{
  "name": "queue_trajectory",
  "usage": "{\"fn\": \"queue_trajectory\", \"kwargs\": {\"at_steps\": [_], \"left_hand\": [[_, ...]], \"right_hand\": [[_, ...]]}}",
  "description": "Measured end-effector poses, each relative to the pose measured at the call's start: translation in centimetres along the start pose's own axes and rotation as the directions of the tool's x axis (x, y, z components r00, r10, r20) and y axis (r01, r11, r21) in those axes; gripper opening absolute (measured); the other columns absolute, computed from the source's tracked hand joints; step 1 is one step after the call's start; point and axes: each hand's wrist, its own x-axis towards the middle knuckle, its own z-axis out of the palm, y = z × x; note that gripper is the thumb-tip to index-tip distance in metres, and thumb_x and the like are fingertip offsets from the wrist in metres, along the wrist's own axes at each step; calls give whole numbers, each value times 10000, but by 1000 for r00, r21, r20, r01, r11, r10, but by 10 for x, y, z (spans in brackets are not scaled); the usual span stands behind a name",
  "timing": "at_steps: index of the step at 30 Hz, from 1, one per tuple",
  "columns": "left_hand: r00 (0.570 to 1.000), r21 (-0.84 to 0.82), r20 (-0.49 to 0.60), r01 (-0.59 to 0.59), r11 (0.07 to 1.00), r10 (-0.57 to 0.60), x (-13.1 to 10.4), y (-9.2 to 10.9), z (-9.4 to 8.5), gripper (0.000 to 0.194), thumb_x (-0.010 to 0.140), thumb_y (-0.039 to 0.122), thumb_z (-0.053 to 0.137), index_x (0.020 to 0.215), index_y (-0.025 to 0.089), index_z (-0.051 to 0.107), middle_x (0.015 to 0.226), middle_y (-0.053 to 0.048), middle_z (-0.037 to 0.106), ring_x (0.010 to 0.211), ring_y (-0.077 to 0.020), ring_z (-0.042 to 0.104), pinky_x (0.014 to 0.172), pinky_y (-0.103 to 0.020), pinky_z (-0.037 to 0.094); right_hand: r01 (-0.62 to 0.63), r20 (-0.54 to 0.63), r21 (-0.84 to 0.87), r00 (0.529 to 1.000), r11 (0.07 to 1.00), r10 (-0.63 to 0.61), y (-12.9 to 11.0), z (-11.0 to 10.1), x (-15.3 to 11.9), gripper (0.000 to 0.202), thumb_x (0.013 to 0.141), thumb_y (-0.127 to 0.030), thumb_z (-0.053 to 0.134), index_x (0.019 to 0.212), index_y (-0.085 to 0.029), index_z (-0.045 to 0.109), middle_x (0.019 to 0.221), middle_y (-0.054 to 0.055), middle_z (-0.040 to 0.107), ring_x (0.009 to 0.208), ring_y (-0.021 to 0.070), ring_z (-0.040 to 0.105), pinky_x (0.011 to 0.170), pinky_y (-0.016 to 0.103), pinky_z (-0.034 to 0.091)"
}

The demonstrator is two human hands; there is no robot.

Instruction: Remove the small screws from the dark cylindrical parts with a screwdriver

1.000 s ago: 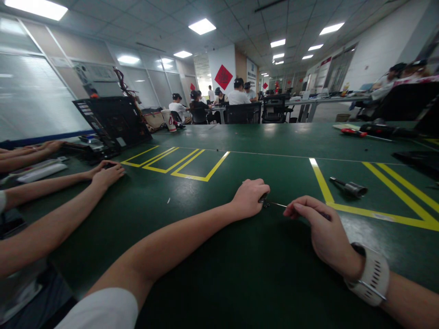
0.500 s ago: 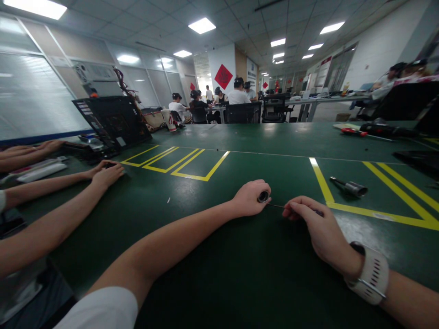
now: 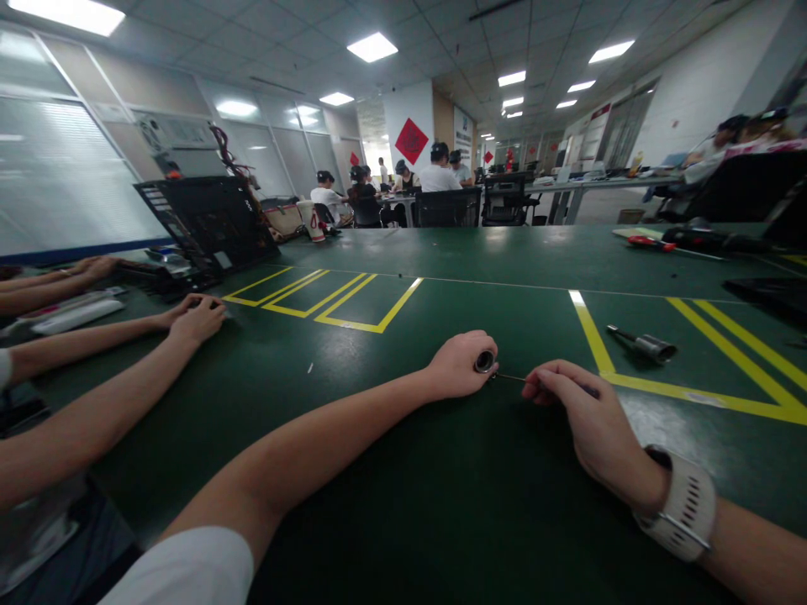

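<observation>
So there's a round metal part (image 3: 484, 362), open end showing, sitting in the left hand (image 3: 461, 363), which is curled around it over the green table (image 3: 403, 470). A thin metal rod (image 3: 512, 377) runs from right by it to the right hand (image 3: 577, 407), which has it pinched; can't tell if the tip touches the part. Off to the right, a metal cylinder with a narrow stem (image 3: 654, 347) lies between strips of yellow tape (image 3: 593, 332). Further back there's a red-handled screwdriver (image 3: 651, 244).

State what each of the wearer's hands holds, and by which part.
Left hand: a metal piece, gripped behind its round open end. Right hand: a thin-shafted tool, gripped behind its exposed shaft; its handle is mostly hidden.
</observation>
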Motion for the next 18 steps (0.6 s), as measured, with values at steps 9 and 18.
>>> {"fn": "queue_trajectory", "kwargs": {"at_steps": [9,18], "left_hand": [[999,22,38,-15,1000,14,0,-1,0,65,776,204,583,783,162,534,793,-15,559,724,-136,528,643,-252,422],[999,8,-33,19,1000,-19,0,-3,3,64,763,193,588,762,170,528,771,-6,548,706,-137,519,633,-256,415]], "right_hand": [[38,-69,59,997,998,-34,-2,-1,0,223,813,-354,515,704,-191,620,682,19,615,694,184,555,641,331,422],[24,-81,-3,996,1000,-24,5,1,4,233,804,-399,542,783,-186,633,761,36,632,732,193,563,652,337,435]]}}
